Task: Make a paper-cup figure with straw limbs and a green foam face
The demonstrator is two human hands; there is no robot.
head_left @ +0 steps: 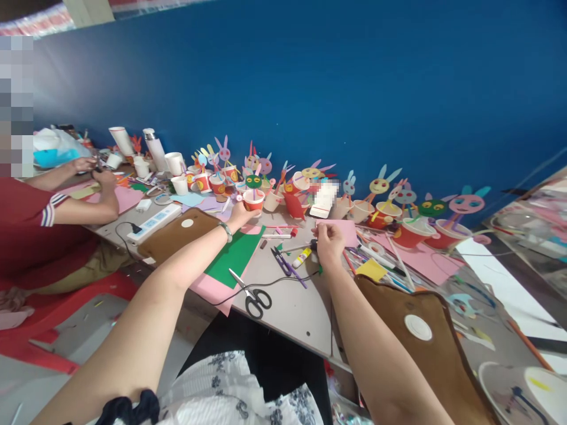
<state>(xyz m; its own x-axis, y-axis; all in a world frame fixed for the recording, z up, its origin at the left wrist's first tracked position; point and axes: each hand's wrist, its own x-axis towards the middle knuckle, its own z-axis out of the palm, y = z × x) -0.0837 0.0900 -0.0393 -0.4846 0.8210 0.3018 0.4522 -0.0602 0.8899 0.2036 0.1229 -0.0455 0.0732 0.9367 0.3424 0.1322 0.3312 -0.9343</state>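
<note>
My left hand (240, 216) is closed on the side of a red paper cup (253, 203). A green paper animal head (254, 180) with long ears stands up out of this cup. To the right, my right hand (330, 241) has its fingers pressed together over the table, beside a pink paper sheet (348, 233); whatever is between the fingertips is hidden. Between my hands lie a glue stick (302, 257), dark-handled snips (282, 261) and a marker (277, 236). Black-handled scissors (254, 296) rest nearer to me, by a green paper sheet (233, 257).
Paper cups with animal heads, one a pink head (466, 204), line the blue wall (310, 82). Brown pouches (411, 330) lie at both sides. A white power strip (155, 224) and a dark cable are on the table. At left, a person in a red sleeve (26, 236) works.
</note>
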